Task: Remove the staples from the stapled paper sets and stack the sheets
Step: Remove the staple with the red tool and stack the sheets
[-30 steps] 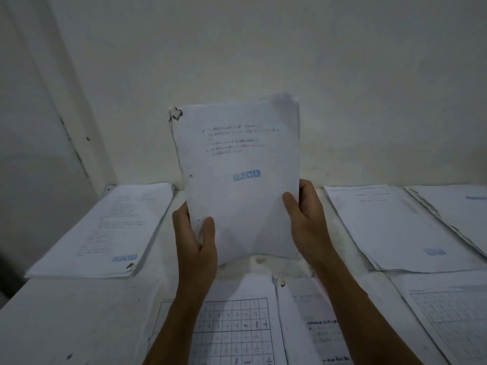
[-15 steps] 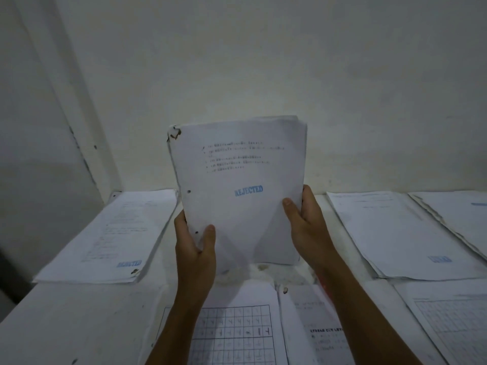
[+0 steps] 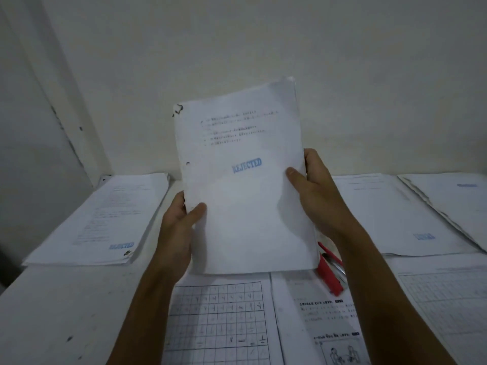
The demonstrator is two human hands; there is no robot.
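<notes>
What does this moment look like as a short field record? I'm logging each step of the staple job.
held item: paper set, upright, stamped REJECTED
left hand: left hand grips its lower left edge
right hand: right hand grips its right edge
top left corner: dark torn mark; whether a staple remains cannot be told
red tool: red tool on the table, below the right hand, partly hidden
left of table: paper stack, stamped REJECTED
right of table: paper stack
near edge: grid worksheet
</notes>
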